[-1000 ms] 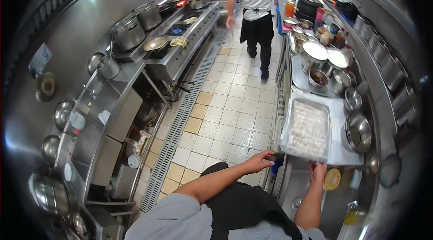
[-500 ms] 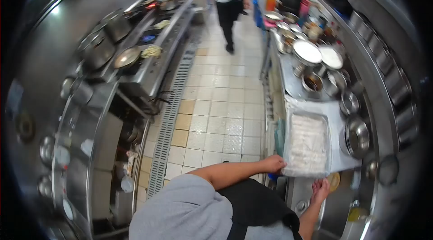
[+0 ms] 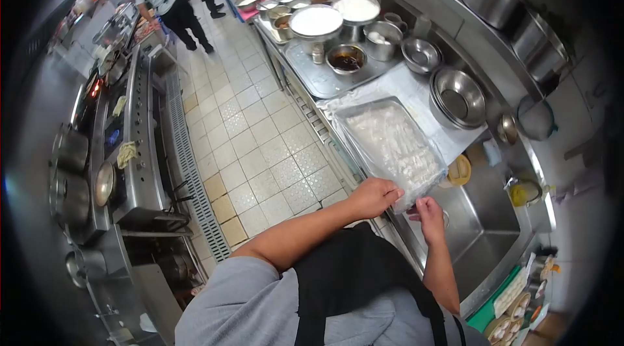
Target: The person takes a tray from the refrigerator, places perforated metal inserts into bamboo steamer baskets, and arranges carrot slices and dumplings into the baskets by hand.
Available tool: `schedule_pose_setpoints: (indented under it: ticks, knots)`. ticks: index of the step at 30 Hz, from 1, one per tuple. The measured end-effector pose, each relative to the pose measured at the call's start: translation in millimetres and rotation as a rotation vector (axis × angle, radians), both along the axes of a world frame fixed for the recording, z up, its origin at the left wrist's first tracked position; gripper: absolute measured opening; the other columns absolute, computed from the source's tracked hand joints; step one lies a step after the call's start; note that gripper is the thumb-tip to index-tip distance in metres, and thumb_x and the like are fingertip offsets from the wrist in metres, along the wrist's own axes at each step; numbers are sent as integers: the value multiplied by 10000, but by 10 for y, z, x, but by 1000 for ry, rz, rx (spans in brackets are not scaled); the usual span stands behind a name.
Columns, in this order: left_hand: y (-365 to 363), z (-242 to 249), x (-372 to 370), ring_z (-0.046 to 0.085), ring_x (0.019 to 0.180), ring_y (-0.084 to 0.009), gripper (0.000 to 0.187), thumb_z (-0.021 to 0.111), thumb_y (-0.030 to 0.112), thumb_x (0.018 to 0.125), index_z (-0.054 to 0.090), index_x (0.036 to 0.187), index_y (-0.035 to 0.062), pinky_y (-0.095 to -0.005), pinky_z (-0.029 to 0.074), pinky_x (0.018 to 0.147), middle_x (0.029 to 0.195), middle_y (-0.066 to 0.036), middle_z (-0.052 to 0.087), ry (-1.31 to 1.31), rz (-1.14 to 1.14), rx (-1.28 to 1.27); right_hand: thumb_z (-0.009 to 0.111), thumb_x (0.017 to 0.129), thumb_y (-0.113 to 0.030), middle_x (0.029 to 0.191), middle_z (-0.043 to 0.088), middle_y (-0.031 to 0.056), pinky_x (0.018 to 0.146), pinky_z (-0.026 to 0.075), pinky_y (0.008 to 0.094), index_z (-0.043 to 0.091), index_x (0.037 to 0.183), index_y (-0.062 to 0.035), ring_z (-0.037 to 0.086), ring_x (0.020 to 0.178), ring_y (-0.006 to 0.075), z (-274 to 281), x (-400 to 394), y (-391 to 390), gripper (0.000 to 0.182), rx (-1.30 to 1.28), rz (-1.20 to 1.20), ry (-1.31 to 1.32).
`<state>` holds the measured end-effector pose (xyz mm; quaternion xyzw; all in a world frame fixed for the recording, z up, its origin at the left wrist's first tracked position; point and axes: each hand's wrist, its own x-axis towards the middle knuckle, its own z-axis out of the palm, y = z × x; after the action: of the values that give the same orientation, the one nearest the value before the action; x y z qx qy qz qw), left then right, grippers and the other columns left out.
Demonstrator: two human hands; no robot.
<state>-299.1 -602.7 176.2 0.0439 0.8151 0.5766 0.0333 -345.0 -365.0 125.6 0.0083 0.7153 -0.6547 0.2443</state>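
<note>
A rectangular metal tray (image 3: 368, 107) of pale, whitish food lies on the right-hand counter, beside the sink. Clear plastic film (image 3: 411, 195) covers it and bunches up at the near end. At that end my left hand (image 3: 377, 197) is closed, pinching the film's edge with thumb and fingers. Close on its right, my right hand (image 3: 428, 217) has its fingers curled together on the same plastic, over the sink's edge. The kind of food under the film is too blurred to name.
A steel sink (image 3: 478, 216) lies right of my hands, with a yellow round item (image 3: 459, 170) at its rim. Stacked steel bowls (image 3: 459, 98) and a bowl of dark sauce (image 3: 346, 59) stand beyond the tray. Stoves (image 3: 140, 131) line the left; a person (image 3: 162, 1) is up the aisle.
My view has turned to the right and closer to the tray. My hands have come nearer together, and the film at the tray's near end is now gathered between them.
</note>
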Motion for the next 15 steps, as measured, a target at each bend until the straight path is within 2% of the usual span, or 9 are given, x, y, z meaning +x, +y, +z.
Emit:
schedule_pose_setpoints:
  ticks: [2, 4, 7, 8, 10, 11, 13, 14, 15]
  knots:
    - [54, -5, 22, 594, 649, -161, 331, 608, 271, 977, 675, 848, -26, -329, 488, 652, 690, -114, 651, -93, 53, 131, 606, 991, -300, 861, 678, 92, 688, 552, 292, 615, 974, -8, 672, 768, 173, -45, -19, -21, 292, 29, 85, 32]
    - [43, 56, -43, 607, 658, -146, 332, 614, 260, 978, 685, 842, -35, -319, 493, 654, 698, -107, 667, -168, 12, 167, 597, 995, -285, 813, 681, 91, 682, 551, 290, 627, 923, -5, 668, 730, 168, 46, 53, -68, 291, 19, 16, -10]
    - [-112, 173, -193, 664, 708, -179, 353, 599, 293, 979, 710, 879, -27, -324, 521, 721, 729, -125, 693, -130, -204, -180, 616, 979, -253, 801, 680, 80, 669, 543, 292, 640, 889, -2, 646, 698, 156, -2, 93, 0, 267, -48, -28, -67]
    - [-164, 140, -189, 664, 708, -179, 353, 599, 293, 979, 710, 879, -27, -324, 521, 721, 729, -125, 693, -122, -237, -181, 616, 979, -253, 801, 680, 80, 669, 543, 292, 640, 889, -2, 646, 698, 156, -63, 93, 26, 267, -48, -61, -61]
    - [-286, -52, -122, 675, 734, -193, 363, 590, 307, 980, 718, 900, -22, -324, 523, 747, 764, -131, 705, -217, -348, -138, 658, 948, -229, 812, 679, 66, 681, 535, 291, 648, 903, -3, 628, 706, 146, -141, 125, 19, 230, 230, -61, 87]
    - [-335, -161, -77, 667, 753, -161, 315, 595, 263, 983, 726, 914, -15, -306, 520, 747, 789, -116, 712, -247, -367, -49, 658, 948, -229, 812, 679, 66, 681, 535, 291, 648, 903, -3, 628, 706, 146, -146, 177, 4, 230, 235, -92, 76]
    - [-392, -123, -86, 657, 760, -141, 287, 599, 238, 983, 728, 921, -10, -296, 517, 746, 797, -104, 712, -300, -340, 81, 698, 917, -177, 987, 669, 74, 708, 526, 270, 649, 1021, -27, 634, 843, 143, -29, 208, -107, 189, 329, -177, 301]
    - [-421, -80, -67, 648, 768, -121, 259, 602, 213, 984, 731, 927, -5, -286, 514, 744, 806, -93, 713, -357, -281, 203, 698, 917, -177, 987, 669, 74, 708, 526, 270, 649, 1021, -27, 634, 843, 143, 78, 246, -168, 189, 342, -191, 289]
    - [-443, -5, -131, 626, 761, -96, 242, 609, 182, 983, 721, 925, -24, -274, 512, 725, 812, -76, 709, -385, -247, 213, 749, 865, -189, 1158, 614, 108, 780, 524, 312, 654, 1053, -47, 613, 960, 180, 296, 263, -280, 254, 358, -191, 360]
